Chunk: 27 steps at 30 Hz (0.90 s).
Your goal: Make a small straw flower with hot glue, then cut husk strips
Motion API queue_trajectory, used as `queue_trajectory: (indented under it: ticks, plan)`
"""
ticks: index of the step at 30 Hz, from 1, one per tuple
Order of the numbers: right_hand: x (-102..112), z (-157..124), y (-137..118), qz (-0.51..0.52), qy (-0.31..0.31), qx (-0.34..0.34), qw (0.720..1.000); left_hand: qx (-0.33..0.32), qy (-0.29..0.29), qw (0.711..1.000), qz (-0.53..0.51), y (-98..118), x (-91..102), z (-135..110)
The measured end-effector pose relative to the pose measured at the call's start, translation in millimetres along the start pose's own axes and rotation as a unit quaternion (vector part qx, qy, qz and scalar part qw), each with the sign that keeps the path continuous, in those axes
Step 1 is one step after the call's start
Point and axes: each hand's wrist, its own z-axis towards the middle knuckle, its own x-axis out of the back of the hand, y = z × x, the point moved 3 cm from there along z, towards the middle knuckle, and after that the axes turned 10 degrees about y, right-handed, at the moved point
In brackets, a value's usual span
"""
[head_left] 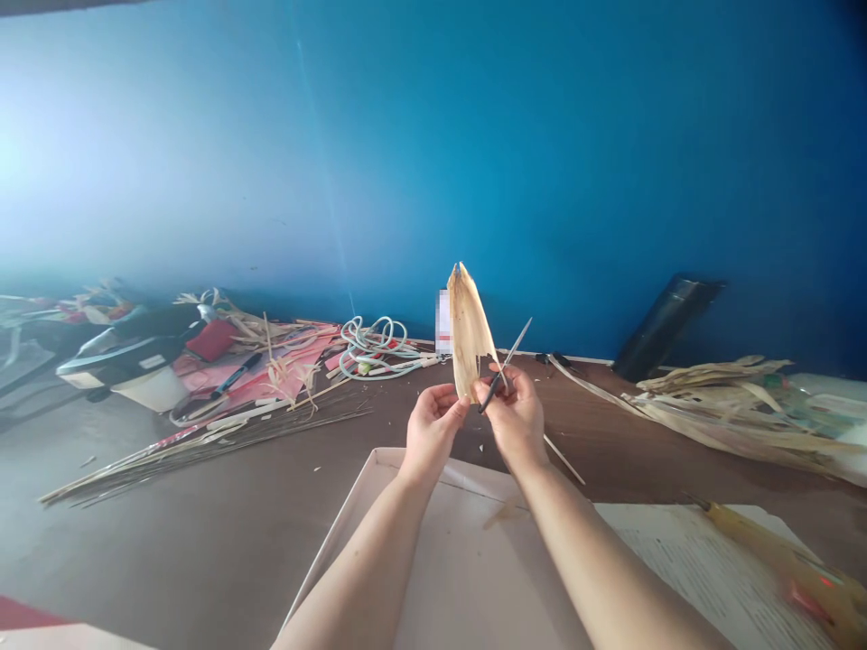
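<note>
A dry, tan corn husk (467,329) stands upright in front of me, its tip pointing up. My left hand (433,424) pinches its lower edge from the left. My right hand (516,411) is closed on the husk's base and also grips a thin dark tool with a metal tip (505,366), which slants up to the right. Both hands hover above a white sheet (447,560) lying on the brown table (203,533).
More dry husks (718,402) are piled at the right. At left lie thin sticks (203,442), pink paper (257,375), a black marker (235,375) and a coiled white cable (376,348). A black cylinder (667,325) leans on the blue wall. A printed page (704,569) lies at the lower right.
</note>
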Motion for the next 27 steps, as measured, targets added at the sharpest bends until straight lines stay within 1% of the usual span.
queue_trajectory:
  ticks: [4, 6, 9, 11, 13, 14, 16, 18, 19, 20, 22, 25, 27]
  plan:
    - [6.5, -3.9, -0.6, -0.023, -0.022, -0.027, 0.999, 0.027, 0.007, 0.999, 0.028, -0.7, -1.0, -1.4]
    - [15.3, -2.5, -2.4, -0.036, -0.02, -0.039, 0.998, 0.031, 0.008, 0.999, 0.039, -0.9, -1.1, -2.4]
    - [31.3, -2.2, -8.9, -0.052, -0.009, -0.048, 0.997, 0.035, 0.025, 0.997, 0.057, 0.2, 0.4, -2.9]
    - [41.4, -7.3, -15.0, -0.065, -0.005, -0.038, 0.997, 0.041, 0.039, 0.997, 0.061, 1.4, 1.5, -2.8]
    - [49.6, -17.2, -21.2, -0.076, -0.015, -0.004, 0.997, 0.045, 0.05, 0.996, 0.06, 2.3, 2.3, -2.3]
    - [52.4, -23.5, -23.2, -0.069, -0.031, 0.01, 0.997, 0.044, 0.055, 0.996, 0.059, 2.5, 2.5, -2.0]
    - [54.3, -36.8, -23.0, -0.059, -0.108, 0.008, 0.992, 0.041, 0.064, 0.996, 0.048, 2.2, 3.1, -1.0]
    - [53.9, -47.6, -17.9, -0.074, -0.187, -0.03, 0.979, 0.04, 0.073, 0.996, 0.025, 0.9, 4.2, 0.5]
    - [53.7, -51.0, -14.5, -0.087, -0.213, -0.054, 0.972, 0.042, 0.078, 0.996, 0.01, 0.1, 5.1, 1.4]
    - [53.5, -52.9, -11.2, -0.101, -0.228, -0.077, 0.965, 0.043, 0.084, 0.995, -0.004, -0.6, 6.3, 2.3]
    - [52.9, -52.9, -6.8, -0.118, -0.237, -0.109, 0.958, 0.043, 0.099, 0.994, -0.03, -0.8, 8.9, 3.7]
    - [51.4, -49.7, -7.1, -0.132, -0.242, -0.129, 0.953, 0.041, 0.108, 0.991, -0.067, 2.8, 10.9, 3.5]
    - [50.3, -48.9, -10.5, -0.136, -0.25, -0.142, 0.948, 0.047, 0.102, 0.99, -0.09, 7.2, 9.8, 1.2]
